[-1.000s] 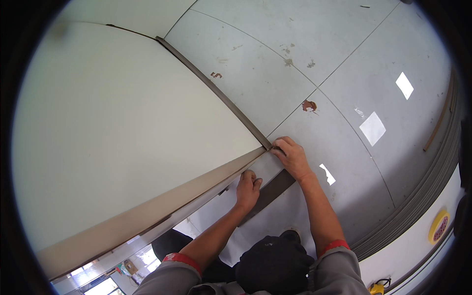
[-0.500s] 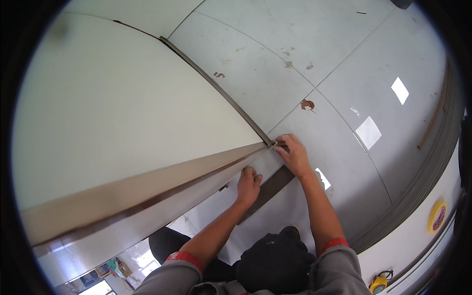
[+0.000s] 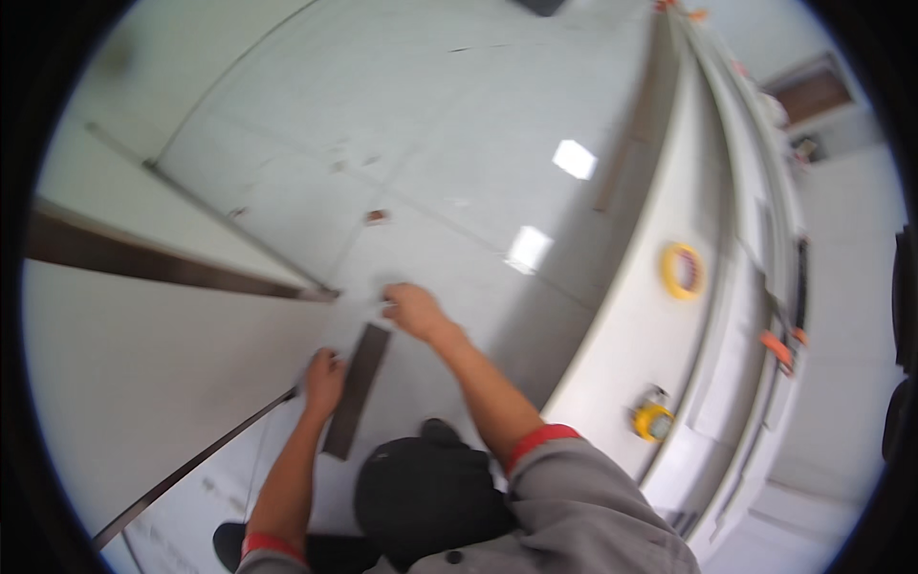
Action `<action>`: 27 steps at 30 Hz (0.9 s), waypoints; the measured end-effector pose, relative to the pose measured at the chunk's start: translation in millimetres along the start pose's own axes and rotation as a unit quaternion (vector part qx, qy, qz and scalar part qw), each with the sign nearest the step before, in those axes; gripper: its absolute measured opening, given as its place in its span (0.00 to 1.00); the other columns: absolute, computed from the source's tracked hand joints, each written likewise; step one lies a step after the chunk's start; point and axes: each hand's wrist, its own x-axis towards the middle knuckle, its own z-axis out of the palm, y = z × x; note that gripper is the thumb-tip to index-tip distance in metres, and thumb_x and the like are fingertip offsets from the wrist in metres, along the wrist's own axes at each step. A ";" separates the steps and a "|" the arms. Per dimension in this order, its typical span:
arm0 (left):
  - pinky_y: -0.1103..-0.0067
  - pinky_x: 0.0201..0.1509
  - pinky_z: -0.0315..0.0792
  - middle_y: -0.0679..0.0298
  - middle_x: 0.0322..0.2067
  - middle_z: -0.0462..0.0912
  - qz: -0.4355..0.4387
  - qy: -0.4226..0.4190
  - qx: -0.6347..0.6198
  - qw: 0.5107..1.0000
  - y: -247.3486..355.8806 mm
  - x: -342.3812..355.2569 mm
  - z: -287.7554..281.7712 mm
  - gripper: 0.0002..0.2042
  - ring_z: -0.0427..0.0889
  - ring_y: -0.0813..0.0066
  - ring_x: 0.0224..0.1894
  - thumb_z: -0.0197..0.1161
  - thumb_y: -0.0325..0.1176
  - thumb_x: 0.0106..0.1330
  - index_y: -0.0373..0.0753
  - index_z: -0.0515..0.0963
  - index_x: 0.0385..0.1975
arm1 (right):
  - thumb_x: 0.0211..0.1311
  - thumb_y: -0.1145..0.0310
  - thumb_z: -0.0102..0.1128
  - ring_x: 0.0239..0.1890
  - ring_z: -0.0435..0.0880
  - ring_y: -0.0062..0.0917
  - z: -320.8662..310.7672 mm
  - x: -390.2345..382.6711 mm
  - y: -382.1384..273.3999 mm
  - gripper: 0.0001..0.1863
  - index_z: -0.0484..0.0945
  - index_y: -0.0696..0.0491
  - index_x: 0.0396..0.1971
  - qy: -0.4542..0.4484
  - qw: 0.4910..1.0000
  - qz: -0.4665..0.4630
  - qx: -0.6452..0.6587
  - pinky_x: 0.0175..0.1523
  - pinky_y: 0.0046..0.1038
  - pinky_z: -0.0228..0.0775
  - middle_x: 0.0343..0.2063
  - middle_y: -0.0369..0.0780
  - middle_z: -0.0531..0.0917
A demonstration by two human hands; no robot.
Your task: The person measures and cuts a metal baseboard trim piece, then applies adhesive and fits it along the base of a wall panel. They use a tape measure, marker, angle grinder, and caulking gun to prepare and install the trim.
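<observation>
A large pale cabinet panel [image 3: 172,354] stands at the left, with a brown edge band [image 3: 163,258] along its top. A thin grey strip [image 3: 239,230] runs along the panel's far side to the corner. My right hand [image 3: 413,311] is just right of that corner, apart from it, fingers curled together; whatever is in them is too small and blurred to name. Close by the panel's near face is my left hand [image 3: 325,378], its fingers also closed, their contents hidden. A flat dark brown strip [image 3: 359,392] lies on the floor between my hands.
A long stack of white boards [image 3: 622,316] stands at the right. On it rest a roll of yellow tape [image 3: 682,271] and a yellow tape measure [image 3: 653,419]. An orange-handled tool [image 3: 776,347] lies farther right. Pale floor tiles [image 3: 449,163] stretch beyond my hands.
The view has swung right, bringing more of the board stack in. My right hand has come away from the panel's corner. My left hand stays closed near the panel.
</observation>
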 end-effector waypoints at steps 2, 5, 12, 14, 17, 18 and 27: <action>0.63 0.49 0.76 0.50 0.41 0.82 0.040 -0.029 0.047 0.998 12.0 -21.0 -8.3 0.15 0.83 0.51 0.43 0.65 0.33 0.65 0.34 0.77 0.48 | 0.55 0.62 0.71 0.49 0.82 0.48 -62.7 -10.4 -42.1 0.17 0.81 0.56 0.40 -0.012 1.000 0.017 0.018 0.53 0.43 0.74 0.42 0.51 0.84; 0.64 0.50 0.76 0.52 0.43 0.83 0.096 -0.177 0.070 0.977 63.3 -44.2 -30.3 0.14 0.84 0.52 0.45 0.65 0.34 0.65 0.36 0.78 0.48 | 0.58 0.61 0.71 0.51 0.81 0.45 -159.7 -52.1 -42.5 0.19 0.80 0.55 0.46 0.103 0.993 0.036 -0.052 0.56 0.43 0.72 0.44 0.49 0.84; 0.63 0.51 0.77 0.54 0.44 0.82 0.225 -0.329 0.162 0.903 74.3 -95.8 -81.6 0.15 0.83 0.52 0.47 0.66 0.37 0.66 0.38 0.79 0.49 | 0.61 0.59 0.69 0.46 0.83 0.46 -372.9 -196.4 -27.1 0.19 0.82 0.58 0.44 0.311 0.851 0.254 -0.339 0.52 0.40 0.74 0.41 0.50 0.86; 0.62 0.50 0.77 0.55 0.43 0.82 0.255 -0.323 0.164 0.897 64.2 -107.7 -107.3 0.15 0.83 0.52 0.47 0.65 0.38 0.66 0.38 0.79 0.48 | 0.58 0.57 0.71 0.48 0.83 0.48 -383.6 -248.4 -33.8 0.23 0.80 0.60 0.47 0.190 0.867 0.312 -0.340 0.53 0.42 0.74 0.43 0.52 0.85; 0.61 0.50 0.76 0.55 0.42 0.81 0.215 -0.349 0.167 0.897 75.6 -115.9 -139.8 0.16 0.82 0.52 0.48 0.66 0.41 0.66 0.38 0.79 0.47 | 0.54 0.55 0.75 0.50 0.83 0.50 -352.1 -332.8 -43.3 0.31 0.77 0.62 0.51 0.116 0.857 0.397 -0.307 0.55 0.44 0.74 0.45 0.55 0.84; 0.62 0.50 0.75 0.54 0.42 0.81 0.183 -0.362 0.180 0.896 78.4 -117.9 -148.7 0.16 0.82 0.52 0.48 0.65 0.41 0.66 0.37 0.79 0.47 | 0.53 0.54 0.76 0.51 0.83 0.51 -332.5 -356.4 -44.2 0.34 0.76 0.63 0.53 0.106 0.853 0.419 -0.291 0.55 0.45 0.74 0.46 0.57 0.84; 0.63 0.56 0.73 0.51 0.48 0.82 0.096 -0.373 0.163 0.908 61.4 -126.5 -157.6 0.20 0.80 0.52 0.51 0.65 0.41 0.66 0.36 0.77 0.52 | 0.50 0.63 0.71 0.51 0.80 0.49 -262.3 -396.7 -87.8 0.33 0.74 0.62 0.56 0.142 0.875 0.406 -0.221 0.57 0.42 0.72 0.47 0.55 0.80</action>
